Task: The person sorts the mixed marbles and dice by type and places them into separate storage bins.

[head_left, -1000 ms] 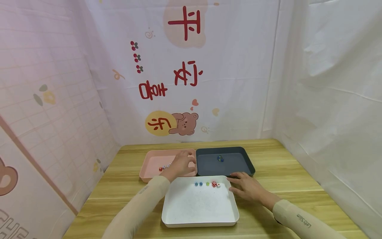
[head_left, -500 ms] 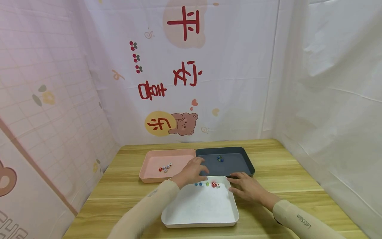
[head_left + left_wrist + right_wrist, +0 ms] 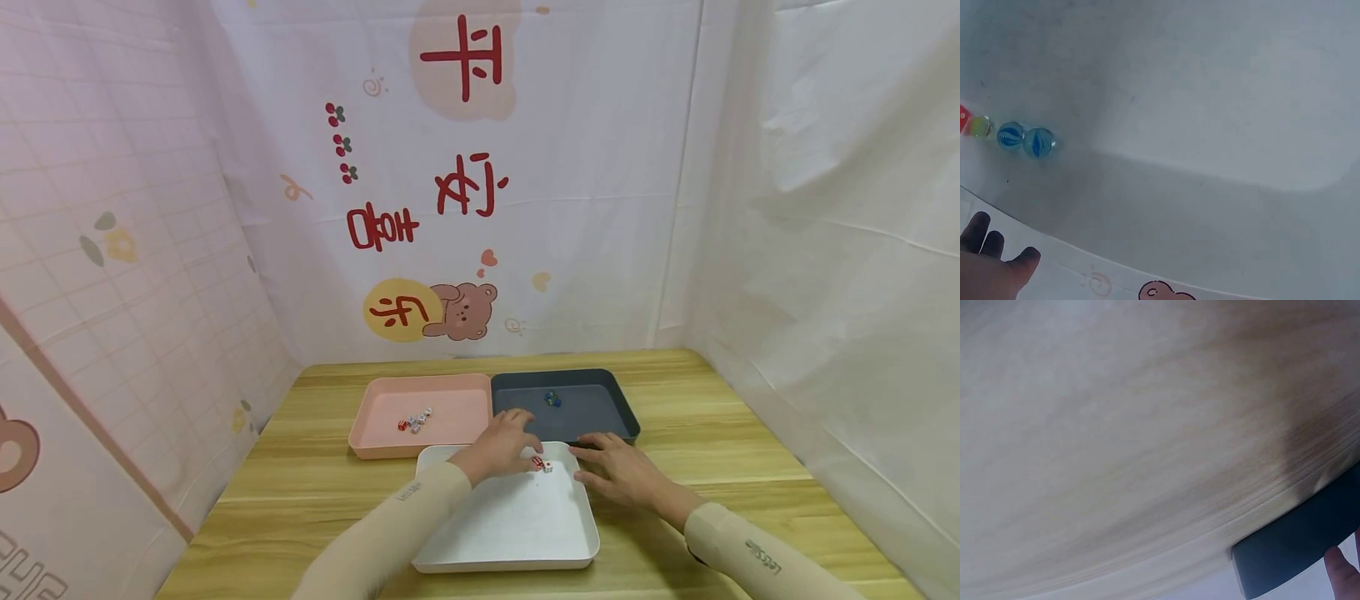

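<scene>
My left hand (image 3: 504, 447) reaches over the far side of the white tray (image 3: 510, 537), thumb and fingers apart and curved, fingertips close to a red die (image 3: 537, 463). A white die (image 3: 548, 468) lies against the red one. From the head, this hand hides the marbles; the left wrist view shows two blue-swirled marbles, one blue marble (image 3: 1039, 143) touching the other, and a yellow-green marble (image 3: 982, 127) beside the red die. Nothing shows between the left fingers. My right hand (image 3: 622, 468) rests with relaxed fingers at the white tray's right far corner.
Behind stands a pink tray (image 3: 450, 396) with a red die (image 3: 402, 425) and several white dice (image 3: 417, 422). A dark blue-grey tray (image 3: 592, 412) beside it holds several dark marbles (image 3: 552, 399). All stand on a wooden table (image 3: 712, 433) with curtains (image 3: 600, 208) around it.
My left hand has moved right from over the pink tray to above the marbles and dice in the white tray. The right hand has stayed in place.
</scene>
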`<state>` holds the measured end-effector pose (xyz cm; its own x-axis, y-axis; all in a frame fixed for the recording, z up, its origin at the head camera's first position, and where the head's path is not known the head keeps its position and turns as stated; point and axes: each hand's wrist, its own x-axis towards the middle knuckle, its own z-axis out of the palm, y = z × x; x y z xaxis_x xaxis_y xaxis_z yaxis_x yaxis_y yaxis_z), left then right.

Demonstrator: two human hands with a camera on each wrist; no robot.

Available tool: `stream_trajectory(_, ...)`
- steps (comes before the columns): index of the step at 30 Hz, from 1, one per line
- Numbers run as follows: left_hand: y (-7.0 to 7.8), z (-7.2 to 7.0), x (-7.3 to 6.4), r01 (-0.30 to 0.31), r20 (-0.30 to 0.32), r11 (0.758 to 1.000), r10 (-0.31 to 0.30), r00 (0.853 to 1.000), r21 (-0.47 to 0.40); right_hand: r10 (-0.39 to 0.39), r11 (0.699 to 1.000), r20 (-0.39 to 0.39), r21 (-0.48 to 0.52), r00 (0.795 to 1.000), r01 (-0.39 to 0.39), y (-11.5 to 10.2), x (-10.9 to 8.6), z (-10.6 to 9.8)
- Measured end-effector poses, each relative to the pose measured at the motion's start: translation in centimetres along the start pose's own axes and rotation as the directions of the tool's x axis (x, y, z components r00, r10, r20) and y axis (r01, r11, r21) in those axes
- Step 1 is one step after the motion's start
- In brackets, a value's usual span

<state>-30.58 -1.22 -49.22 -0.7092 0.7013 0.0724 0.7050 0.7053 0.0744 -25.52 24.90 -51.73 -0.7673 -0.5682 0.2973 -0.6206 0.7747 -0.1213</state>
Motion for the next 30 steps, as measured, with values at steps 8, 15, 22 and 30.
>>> stream_trajectory(8, 0.08, 0.38, -0.04, -0.012, 0.013, 0.998, 0.011, 1.0, 0.056, -0.014, 1.0, -0.011, 0.001, 1.0, 0.014, -0.1, 0.11, 0.03)
stream_trajectory(15, 0.37, 0.44, -0.07, -0.015, 0.015, 0.999, 0.015, 1.0, 0.051, -0.013, 1.0, -0.018, 0.006, 1.0, 0.013, -0.02, 0.04, 0.1)
stream_trajectory(22, 0.43, 0.45, -0.24, 0.009, 0.022, 0.999, -0.01, 1.0, 0.052, -0.01, 1.0, -0.017, -0.002, 1.0, 0.01, 0.17, -0.03, 0.29)
stream_trajectory(30, 0.33, 0.44, -0.27, 0.009, 0.023, 0.999, -0.01, 1.0, 0.052, -0.008, 1.0, -0.012, 0.004, 1.0, 0.008, 0.07, -0.02, 0.18)
